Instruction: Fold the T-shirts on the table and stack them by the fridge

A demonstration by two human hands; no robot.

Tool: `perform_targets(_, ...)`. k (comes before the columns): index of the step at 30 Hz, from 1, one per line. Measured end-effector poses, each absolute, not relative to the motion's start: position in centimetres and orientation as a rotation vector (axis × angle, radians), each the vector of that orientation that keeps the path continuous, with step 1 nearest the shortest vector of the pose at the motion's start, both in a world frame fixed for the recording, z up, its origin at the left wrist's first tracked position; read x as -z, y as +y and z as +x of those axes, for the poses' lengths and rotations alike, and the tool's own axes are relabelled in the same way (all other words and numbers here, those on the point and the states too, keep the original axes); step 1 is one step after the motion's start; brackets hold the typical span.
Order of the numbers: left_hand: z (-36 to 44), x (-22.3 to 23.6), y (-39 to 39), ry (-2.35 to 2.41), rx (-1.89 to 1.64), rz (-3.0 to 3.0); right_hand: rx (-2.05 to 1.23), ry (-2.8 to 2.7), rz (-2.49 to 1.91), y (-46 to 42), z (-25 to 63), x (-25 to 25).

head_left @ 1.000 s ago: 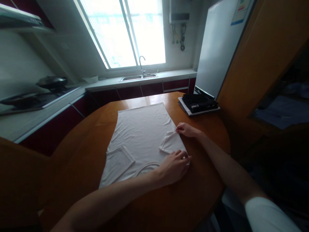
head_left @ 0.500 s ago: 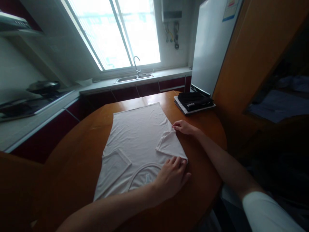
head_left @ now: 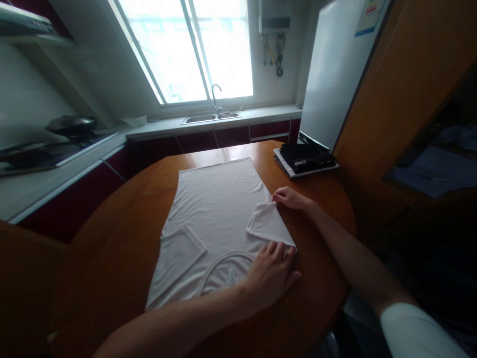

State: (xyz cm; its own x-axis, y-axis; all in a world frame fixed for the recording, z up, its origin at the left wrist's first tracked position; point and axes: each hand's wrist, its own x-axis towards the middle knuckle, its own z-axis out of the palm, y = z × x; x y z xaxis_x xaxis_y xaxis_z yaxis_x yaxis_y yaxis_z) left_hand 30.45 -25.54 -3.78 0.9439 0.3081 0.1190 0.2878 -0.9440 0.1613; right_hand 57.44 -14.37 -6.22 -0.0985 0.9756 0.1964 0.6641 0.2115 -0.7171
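Observation:
A white T-shirt [head_left: 219, 199] lies spread on the round wooden table [head_left: 115, 223], its collar towards me and its hem at the far side. Both sleeves are folded inward over the body. Across the collar end reaches my left arm, and my left hand [head_left: 274, 271] rests flat on the right shoulder, fingers stretched and thumb apart. My right hand [head_left: 290, 197] pinches the right edge of the T-shirt beside the folded sleeve. Part of the near collar is hidden behind my left forearm.
A stack of folded clothes [head_left: 305, 158], black on top, sits at the table's far right. Beyond are a counter with a sink [head_left: 210, 118], a stove with a pan [head_left: 70, 125] at left and a fridge [head_left: 331, 74] at right.
The camera view has shifted slightly, so everything appears a little further right. My left hand stays on the shoulder and my right hand keeps its pinch at the T-shirt's edge.

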Motion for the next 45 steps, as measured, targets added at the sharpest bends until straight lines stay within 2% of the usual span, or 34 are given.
perform_targets(13,30.2,5.8,-25.3,0.315,-0.376,3.073,-0.619,-1.911,-1.508,-14.9,57.3,6.3)
perform_targets(21,30.4,6.1,-25.3,0.245,-0.417,3.103,-0.314,-1.897,-1.581,-13.6,54.2,7.9)
perform_targets(29,30.5,6.0,-25.3,0.13,-0.476,3.14,-0.506,-1.753,-1.431,-13.2,53.7,8.0)
perform_targets(35,30.8,6.5,-25.3,0.026,-0.506,3.146,-0.481,-1.683,-1.465,-13.0,52.7,8.4)
perform_targets(41,30.0,3.7,-25.1,0.089,-0.498,3.086,-0.164,-1.492,-1.533,-13.4,53.3,7.4)
perform_targets(45,29.0,0.8,-22.7,0.428,-0.313,3.054,-0.074,-1.516,-1.477,-13.8,53.2,6.8)
